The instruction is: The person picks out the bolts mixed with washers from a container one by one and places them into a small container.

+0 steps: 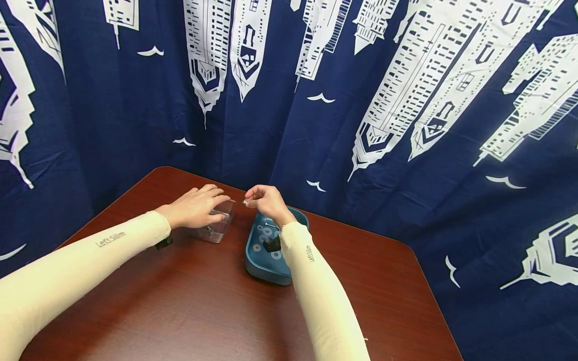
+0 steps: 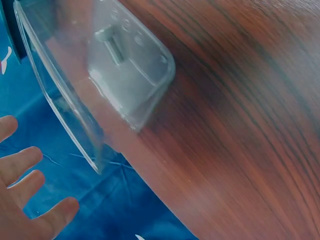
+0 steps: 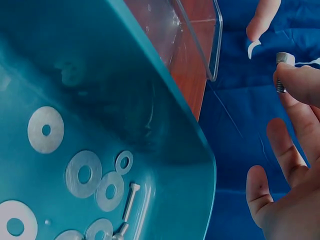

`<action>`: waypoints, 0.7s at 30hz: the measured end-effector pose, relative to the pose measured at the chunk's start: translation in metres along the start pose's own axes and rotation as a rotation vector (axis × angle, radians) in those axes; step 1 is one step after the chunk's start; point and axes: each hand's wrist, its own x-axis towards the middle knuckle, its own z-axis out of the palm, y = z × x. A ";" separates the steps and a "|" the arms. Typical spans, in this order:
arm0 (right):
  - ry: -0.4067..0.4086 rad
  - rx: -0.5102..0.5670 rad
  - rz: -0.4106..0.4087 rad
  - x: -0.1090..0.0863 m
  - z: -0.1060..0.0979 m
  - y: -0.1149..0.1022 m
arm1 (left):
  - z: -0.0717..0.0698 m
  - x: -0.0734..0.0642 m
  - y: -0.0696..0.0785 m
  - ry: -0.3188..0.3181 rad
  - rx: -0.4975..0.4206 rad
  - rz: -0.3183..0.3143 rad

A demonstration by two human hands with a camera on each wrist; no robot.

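My right hand (image 1: 268,200) pinches a short socket-head screw (image 3: 285,58) between thumb and index finger, above the far end of a blue tray (image 1: 266,274). The other right fingers are spread. Inside the tray lie several flat washers (image 3: 37,138) of different sizes and a thin screw (image 3: 131,202). To the left, my left hand (image 1: 197,206) hovers over a clear plastic box (image 1: 215,234) with its fingers loosely extended; whether it touches the box cannot be told. Within that box, a bolt (image 2: 114,46) lies on the bottom.
Box and tray stand side by side near the far edge of a reddish-brown wooden table (image 1: 203,301). A navy curtain (image 1: 149,110) with white building prints hangs right behind that edge.
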 end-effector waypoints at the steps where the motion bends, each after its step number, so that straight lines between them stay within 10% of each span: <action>1: -0.001 -0.005 -0.002 0.001 0.001 -0.001 | 0.000 -0.001 -0.002 0.003 0.002 -0.001; 21: -0.025 -0.017 -0.016 0.013 0.032 -0.008 | -0.002 -0.023 -0.027 0.046 0.031 -0.030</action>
